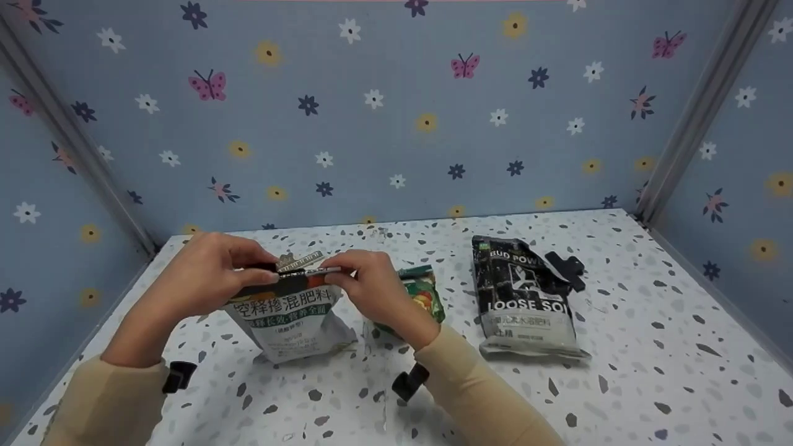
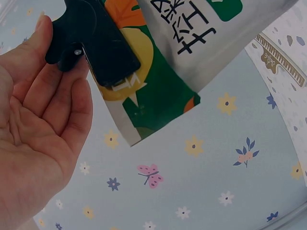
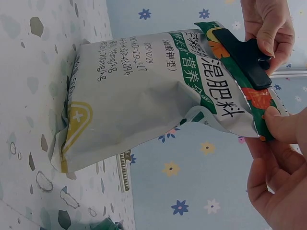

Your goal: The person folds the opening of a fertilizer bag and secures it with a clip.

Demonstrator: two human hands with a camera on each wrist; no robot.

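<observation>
A white and green fertilizer bag (image 1: 297, 337) with Chinese print stands on the table, left of centre. My left hand (image 1: 207, 272) pinches the handles of a black bag clip (image 2: 108, 43), which sits across the bag's green top edge. In the right wrist view, the clip's long jaw lies flat over the printed orange and yellow leaves. My right hand (image 1: 381, 294) pinches the top corner of the same bag between thumb and fingers, to the right of the clip. The clip's far side is hidden in the right wrist view.
Behind my right hand lies a small green packet (image 1: 424, 297), partly covered. To the right rests a black and grey soil bag (image 1: 520, 291) with another black clip (image 1: 567, 269) at its upper right. A gold ruler-like piece (image 2: 280, 60) lies behind the fertilizer bag. Flowered walls enclose the table.
</observation>
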